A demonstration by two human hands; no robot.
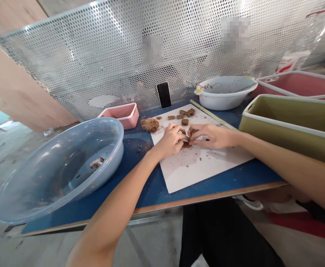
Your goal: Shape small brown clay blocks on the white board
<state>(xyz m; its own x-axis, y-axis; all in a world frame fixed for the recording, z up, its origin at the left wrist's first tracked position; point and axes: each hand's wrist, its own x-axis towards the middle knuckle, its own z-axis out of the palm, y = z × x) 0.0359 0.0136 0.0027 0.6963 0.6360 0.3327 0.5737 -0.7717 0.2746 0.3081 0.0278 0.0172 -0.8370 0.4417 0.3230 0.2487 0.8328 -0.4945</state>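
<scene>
A big pale-blue basin (59,167) is sitting at the far left, hanging partly over the edge of the blue table (151,185), with a small clump of brown crumbs (97,162) lying inside it. Just behind it a small pink box (123,115) is resting near the perforated metal screen (95,55) that is standing along the back of the table. A rough brown lump (149,124) is lying at the left corner of the white board (201,167), and a phone (163,95) is leaning upright against the screen behind it.

Over the middle of the board the person's left hand (172,139) and right hand (209,135) are meeting fingertip to fingertip. Both are curling their fingers in and pinching the same small brown piece (186,142), which is lying low on the board between them, partly hidden by the fingers. A handful of cut brown bits (186,113) is lying just beyond the hands, towards the back edge of the board, and crumbs are scattered across it.

To the right a thin stick (209,115) is lying along the board's far edge. Behind it a pale bowl (225,92) is holding a spoon. An olive-green tub (290,122) is standing at the right, with a pink tub (298,85) behind it and a clear plastic bag (298,48) rising above that.
</scene>
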